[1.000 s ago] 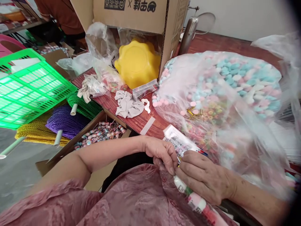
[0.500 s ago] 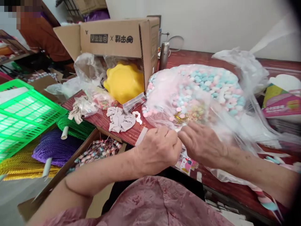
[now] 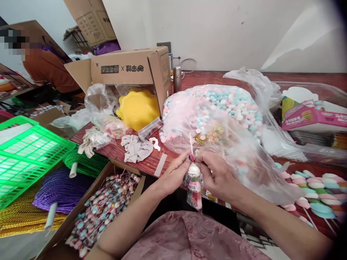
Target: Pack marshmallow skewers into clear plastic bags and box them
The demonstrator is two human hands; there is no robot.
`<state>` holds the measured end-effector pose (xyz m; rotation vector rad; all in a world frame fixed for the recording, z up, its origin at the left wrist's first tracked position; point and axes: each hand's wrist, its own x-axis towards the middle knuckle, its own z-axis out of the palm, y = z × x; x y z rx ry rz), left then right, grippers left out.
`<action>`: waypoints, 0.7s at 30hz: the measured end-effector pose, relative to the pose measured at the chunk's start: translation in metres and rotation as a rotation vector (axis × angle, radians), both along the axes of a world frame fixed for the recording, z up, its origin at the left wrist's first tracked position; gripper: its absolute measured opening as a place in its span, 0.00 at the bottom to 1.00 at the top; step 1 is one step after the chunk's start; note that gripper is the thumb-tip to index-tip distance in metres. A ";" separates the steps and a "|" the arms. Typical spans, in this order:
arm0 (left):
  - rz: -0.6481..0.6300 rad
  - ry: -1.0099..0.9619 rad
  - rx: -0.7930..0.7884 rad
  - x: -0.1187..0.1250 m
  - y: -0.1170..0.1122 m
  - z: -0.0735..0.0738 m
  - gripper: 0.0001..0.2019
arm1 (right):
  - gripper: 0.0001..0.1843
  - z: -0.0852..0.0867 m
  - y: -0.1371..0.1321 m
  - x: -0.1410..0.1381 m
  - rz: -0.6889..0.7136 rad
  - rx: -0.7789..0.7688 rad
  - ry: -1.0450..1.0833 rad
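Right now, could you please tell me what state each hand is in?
Left hand: closed, holding the wrapped candy stick near its gathered top.
Right hand: closed, pinching the wrapped candy stick from the other side.

Wood-grain bench point(image 3: 206, 77), reddish brown. Carries a big clear bag of pink, blue and white sweets point(image 3: 217, 94). Holds, left of that bag, an open cardboard box point(image 3: 124, 72) and a crumpled grey cloth point(image 3: 137, 150); just left of it, a small white scrap point(image 3: 155, 143); front left, a pale strip point(image 3: 161, 165); behind it, a metal flask point(image 3: 177, 80); front right, sweets on sticks point(image 3: 322, 208).
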<state>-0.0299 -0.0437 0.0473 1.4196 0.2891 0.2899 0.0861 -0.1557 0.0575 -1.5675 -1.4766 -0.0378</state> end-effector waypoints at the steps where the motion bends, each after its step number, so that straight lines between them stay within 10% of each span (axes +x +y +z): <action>1: -0.057 0.002 -0.147 -0.006 -0.005 0.000 0.22 | 0.08 0.000 0.000 0.001 -0.024 0.096 -0.159; 5: -0.215 0.009 -0.271 -0.025 -0.009 -0.003 0.22 | 0.09 -0.004 0.004 -0.001 -0.026 0.257 -0.403; 9: 0.046 -0.114 0.539 -0.032 0.006 -0.006 0.12 | 0.07 -0.014 0.006 -0.010 -0.041 0.095 0.019; 14: 0.195 -0.374 1.443 -0.043 0.023 -0.021 0.14 | 0.15 -0.027 0.004 -0.036 0.249 -0.311 1.232; 17: 0.163 -0.416 1.500 -0.063 0.030 -0.030 0.15 | 0.19 -0.035 0.007 -0.065 0.437 -0.450 1.542; 21: 0.105 -0.142 1.488 -0.132 0.058 -0.034 0.15 | 0.07 -0.048 0.016 -0.095 0.465 -0.428 1.381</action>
